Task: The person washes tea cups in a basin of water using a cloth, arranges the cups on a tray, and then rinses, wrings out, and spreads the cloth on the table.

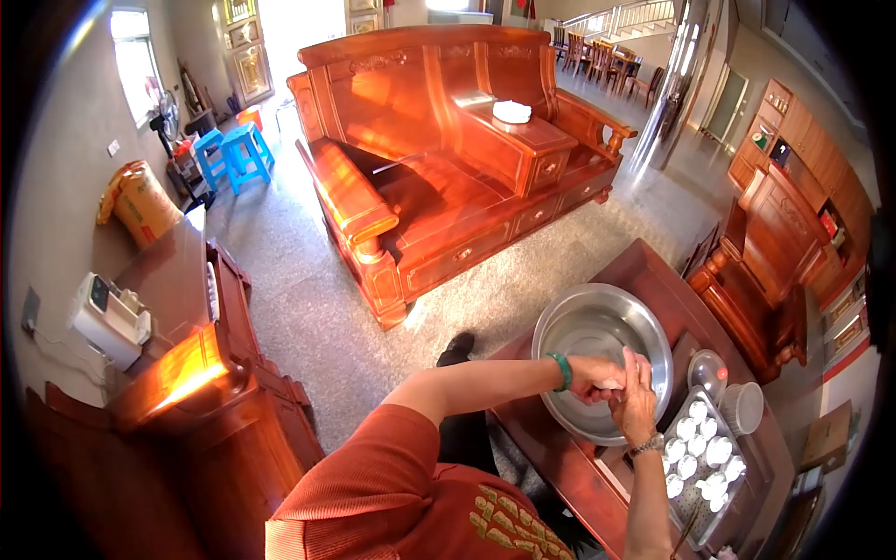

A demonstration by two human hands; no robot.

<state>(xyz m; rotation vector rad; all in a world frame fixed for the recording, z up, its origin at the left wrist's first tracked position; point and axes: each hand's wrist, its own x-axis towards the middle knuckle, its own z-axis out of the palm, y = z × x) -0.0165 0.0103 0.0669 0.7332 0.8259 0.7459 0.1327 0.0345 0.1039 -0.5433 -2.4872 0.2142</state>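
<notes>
My left hand (588,375), with a green bangle at the wrist, is closed around a small white lump (612,384) whose kind I cannot make out. Against it is my right hand (637,403), wearing a wristwatch, its fingers bent over the same lump. Both hands are above a wide metal basin (557,320) that holds clear water. To the right of the basin, a perforated metal tray (693,499) carries several shiny white rounded pieces (686,429).
The basin and tray stand on a reddish-brown wooden table (644,271). Near the tray are a clear round lid or bowl (707,371) and a whitish tub (743,409). A carved wooden sofa (467,224) is ahead, a wooden armchair (770,252) at right, and blue stools (246,154) at left.
</notes>
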